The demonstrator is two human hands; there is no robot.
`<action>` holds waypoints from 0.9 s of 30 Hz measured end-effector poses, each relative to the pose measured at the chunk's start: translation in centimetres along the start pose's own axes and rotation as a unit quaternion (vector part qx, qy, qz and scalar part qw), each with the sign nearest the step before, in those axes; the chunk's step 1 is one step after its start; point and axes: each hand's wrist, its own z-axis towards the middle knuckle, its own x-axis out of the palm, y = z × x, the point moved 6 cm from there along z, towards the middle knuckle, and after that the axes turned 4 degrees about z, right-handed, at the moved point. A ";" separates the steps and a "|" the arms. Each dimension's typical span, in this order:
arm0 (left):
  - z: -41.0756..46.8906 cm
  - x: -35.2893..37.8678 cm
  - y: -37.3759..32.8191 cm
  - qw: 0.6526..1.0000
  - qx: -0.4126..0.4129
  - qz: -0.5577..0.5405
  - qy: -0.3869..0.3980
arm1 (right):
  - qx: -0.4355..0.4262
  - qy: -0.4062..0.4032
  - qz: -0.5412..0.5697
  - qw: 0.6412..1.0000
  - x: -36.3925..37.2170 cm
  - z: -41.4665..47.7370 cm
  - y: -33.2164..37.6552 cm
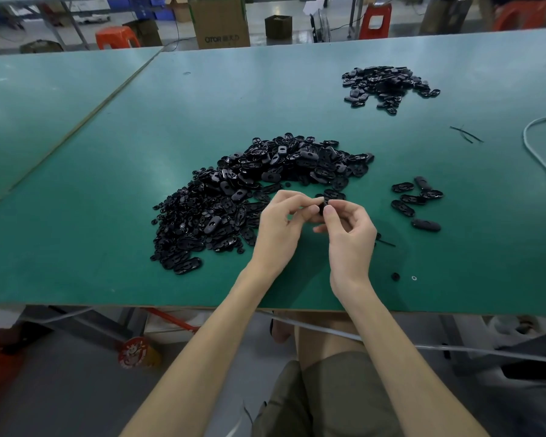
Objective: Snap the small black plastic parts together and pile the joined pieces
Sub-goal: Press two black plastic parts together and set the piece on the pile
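Your counter (108,152) sits under soft, even overhead light, with a pale sheen toward 10 o'clock and only faint shadows. The wide lens bows its edges at 12 and 6 o'clock. Detail softens at 12 o'clock, and the floor (60,389) at 7 o'clock is dim.

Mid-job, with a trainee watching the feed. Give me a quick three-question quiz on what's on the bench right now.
1. True or false: the left hand and the right hand both pinch a small black piece between them, above the green table.
2. Where does the largest pile of black parts lie? A) on the floor B) mid-table, ahead and left of the hands C) in a bin
3. Fill in: a white ____ curves along the table's right side.
Key: 1 true; 2 B; 3 cable.
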 end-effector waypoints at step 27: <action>0.1 -0.3 1.7 0.984 -0.095 -0.150 -0.001 | -0.011 0.043 0.009 0.999 0.7 -0.1 0.5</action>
